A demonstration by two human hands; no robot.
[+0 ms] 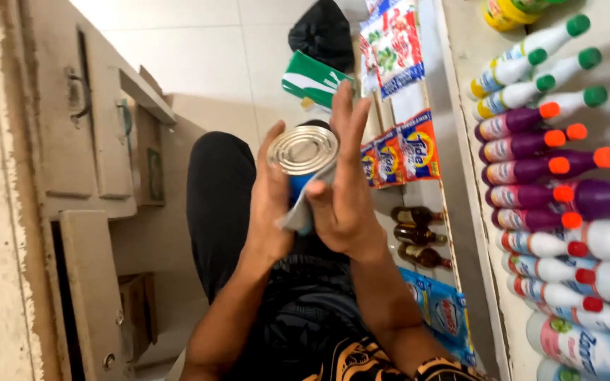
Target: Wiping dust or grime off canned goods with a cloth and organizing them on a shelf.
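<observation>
Hands meet around a blue tin can [303, 156]: left hand [271, 204] cups its side, right hand [344, 190] presses a cloth [298, 215] there, fingers spread. Loosely gripped, it could slip toward the right-hand shelf [474, 212] of bottles [531, 148].

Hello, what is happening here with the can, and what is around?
A person holds a metal can between both bare hands: the left hand supports it and the right hand presses a pale cloth against its blue side. To the right, a shelf carries rows of cleaning bottles, with detergent packets hanging on its edge.
</observation>
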